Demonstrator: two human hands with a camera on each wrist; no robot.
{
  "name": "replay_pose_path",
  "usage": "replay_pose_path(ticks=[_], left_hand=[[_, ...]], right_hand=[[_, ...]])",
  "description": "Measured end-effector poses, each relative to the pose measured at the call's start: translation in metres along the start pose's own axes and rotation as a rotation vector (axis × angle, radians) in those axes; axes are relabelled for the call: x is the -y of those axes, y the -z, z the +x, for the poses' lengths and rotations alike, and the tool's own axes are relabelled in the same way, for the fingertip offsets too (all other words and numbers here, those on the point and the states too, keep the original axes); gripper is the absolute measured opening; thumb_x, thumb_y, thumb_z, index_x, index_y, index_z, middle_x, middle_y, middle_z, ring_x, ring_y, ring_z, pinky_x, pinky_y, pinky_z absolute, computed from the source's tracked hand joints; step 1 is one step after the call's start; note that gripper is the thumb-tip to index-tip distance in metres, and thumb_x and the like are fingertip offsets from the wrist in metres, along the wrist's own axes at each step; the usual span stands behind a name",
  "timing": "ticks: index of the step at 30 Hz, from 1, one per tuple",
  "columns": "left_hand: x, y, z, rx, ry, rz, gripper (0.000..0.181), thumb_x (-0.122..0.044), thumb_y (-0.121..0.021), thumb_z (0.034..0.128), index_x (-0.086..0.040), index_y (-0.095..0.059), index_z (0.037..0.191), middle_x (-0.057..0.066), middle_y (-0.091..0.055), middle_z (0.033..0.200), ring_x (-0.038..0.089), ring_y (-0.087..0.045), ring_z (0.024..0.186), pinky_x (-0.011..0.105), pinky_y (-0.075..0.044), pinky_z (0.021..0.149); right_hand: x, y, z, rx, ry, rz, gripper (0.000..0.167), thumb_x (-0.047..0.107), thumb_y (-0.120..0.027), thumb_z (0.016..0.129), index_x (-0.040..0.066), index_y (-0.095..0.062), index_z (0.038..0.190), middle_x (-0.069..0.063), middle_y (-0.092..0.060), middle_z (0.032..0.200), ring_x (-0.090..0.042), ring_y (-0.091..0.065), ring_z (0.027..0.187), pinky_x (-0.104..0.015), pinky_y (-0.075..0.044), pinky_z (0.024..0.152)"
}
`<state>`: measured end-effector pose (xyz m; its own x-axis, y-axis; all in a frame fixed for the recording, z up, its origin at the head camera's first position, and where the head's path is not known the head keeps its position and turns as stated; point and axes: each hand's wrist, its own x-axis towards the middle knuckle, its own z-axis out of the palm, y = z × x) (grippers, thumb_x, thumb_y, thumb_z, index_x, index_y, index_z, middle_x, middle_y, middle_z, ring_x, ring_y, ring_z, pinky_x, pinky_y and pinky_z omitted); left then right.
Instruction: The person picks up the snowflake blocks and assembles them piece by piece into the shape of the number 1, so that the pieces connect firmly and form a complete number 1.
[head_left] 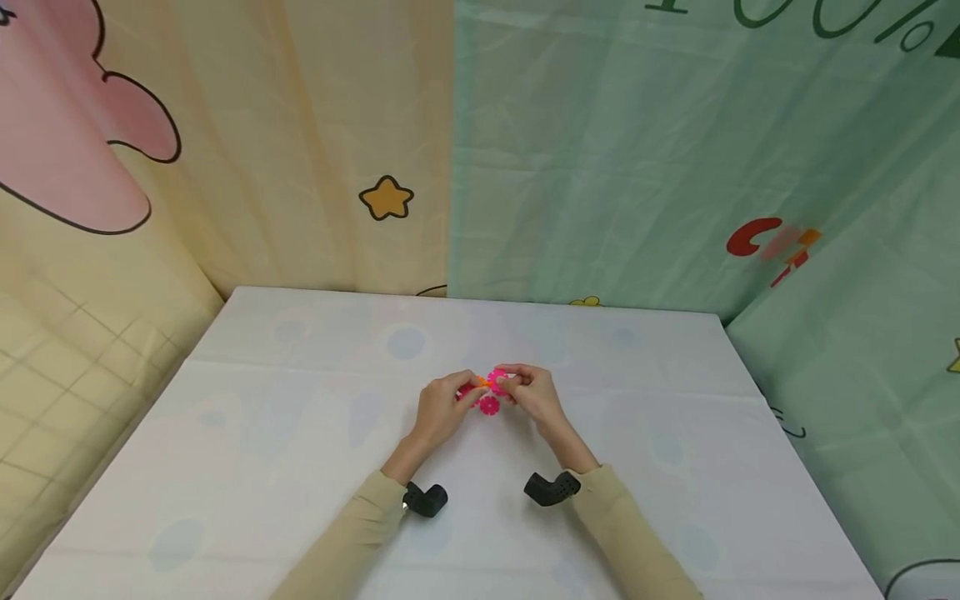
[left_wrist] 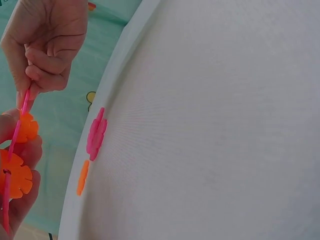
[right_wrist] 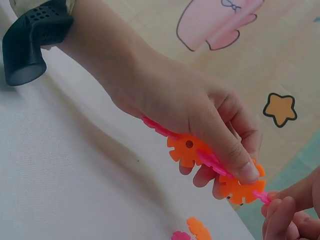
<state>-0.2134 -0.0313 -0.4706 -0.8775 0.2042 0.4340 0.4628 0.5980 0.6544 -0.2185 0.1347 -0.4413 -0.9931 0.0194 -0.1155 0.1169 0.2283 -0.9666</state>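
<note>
My left hand (head_left: 441,410) grips a chain of slotted snowflake discs, orange and pink by turns. In the right wrist view, an orange disc (right_wrist: 189,150) sits behind the thumb, and another orange disc (right_wrist: 239,189) lies under the thumb tip. My right hand (head_left: 534,393) pinches a pink disc (head_left: 497,381) edge-on at the chain's far end. This pink disc meets the end orange disc; how deep the slots engage is hidden by fingers. On the table, close to the hands, lie a loose pink disc (left_wrist: 97,134) and an orange disc (left_wrist: 83,177).
A white table (head_left: 262,467) with faint round marks carries everything. Yellow and green printed curtains (head_left: 585,167) hang behind and beside it. Black wrist mounts (head_left: 426,500) stick out from both beige sleeves.
</note>
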Motion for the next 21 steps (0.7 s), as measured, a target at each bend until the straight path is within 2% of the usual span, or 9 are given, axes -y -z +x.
replay_pose_path(ticks=[10,21], left_hand=[[0.0001,-0.0016,-0.0021,0.014,-0.031,0.006,0.01,-0.018,-0.074,0.0832,-0.011,-0.067,0.083,-0.003,-0.061,0.064,0.005,-0.041,0.054,0.016,-0.034,0.05],[-0.0009,-0.003,-0.0011,-0.015,-0.009,0.025,0.009,-0.02,-0.073,0.084,-0.012,-0.069,0.086,-0.002,-0.063,0.065,0.004,-0.039,0.052,0.016,-0.03,0.05]], right_hand=[[-0.0006,0.0038,0.0026,0.041,-0.044,-0.022,0.026,0.004,-0.063,0.086,-0.003,-0.068,0.11,0.002,-0.053,0.061,-0.008,-0.048,0.055,-0.023,-0.041,0.056],[0.0001,-0.0013,-0.0005,-0.009,-0.077,0.03,0.027,0.005,-0.063,0.085,-0.005,-0.066,0.11,0.003,-0.057,0.065,-0.007,-0.05,0.057,-0.023,-0.045,0.058]])
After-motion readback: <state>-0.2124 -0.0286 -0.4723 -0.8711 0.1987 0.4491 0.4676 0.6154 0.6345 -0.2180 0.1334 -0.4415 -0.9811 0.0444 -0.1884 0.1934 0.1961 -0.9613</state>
